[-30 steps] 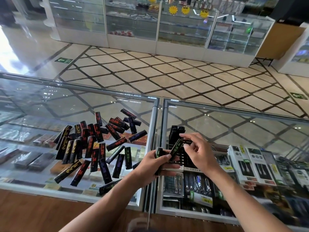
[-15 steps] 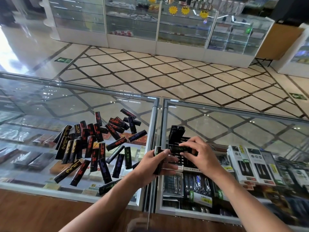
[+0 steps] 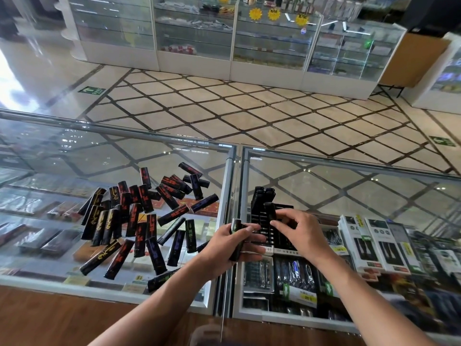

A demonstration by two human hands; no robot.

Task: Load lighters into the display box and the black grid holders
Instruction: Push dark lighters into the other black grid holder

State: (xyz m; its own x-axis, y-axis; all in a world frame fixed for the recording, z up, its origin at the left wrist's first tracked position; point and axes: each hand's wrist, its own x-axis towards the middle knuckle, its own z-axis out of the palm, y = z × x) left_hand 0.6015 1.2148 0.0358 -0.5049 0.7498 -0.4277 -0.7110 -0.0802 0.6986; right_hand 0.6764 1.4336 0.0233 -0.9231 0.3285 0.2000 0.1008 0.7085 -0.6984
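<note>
The black grid holder (image 3: 268,229) sits on the glass top of the bench (image 3: 349,186), just right of the metal seam (image 3: 234,191) where two glass panels meet. At its far end a small block of lighters (image 3: 262,196) stands upright in the slots, packed side by side; the nearer slots that show are open. One more lighter (image 3: 270,211) stands upright just in front of that block, and the right hand (image 3: 303,233) pinches its top between curled fingertips, the rest of the hand lying over the right part of the holder. How deep it sits in its slot is hidden.

The left hand (image 3: 228,247) is beside the holder's near left corner, over the seam, its fingers wrapped round a handful of lighters (image 3: 235,237) held upright.

Left of the seam, a loose pile of lighters (image 3: 139,216) lies scattered flat on the glass, crossing and touching one another, well apart from the holder. Bare glass stretches beyond the pile and beyond the holder to the bench's far rail.

Under the glass to the right lie white boxes (image 3: 374,243) with price tags. A wooden edge (image 3: 50,318) runs along the near side. Past the far rail is the tiled floor (image 3: 249,108), then glass cabinets (image 3: 199,33).
</note>
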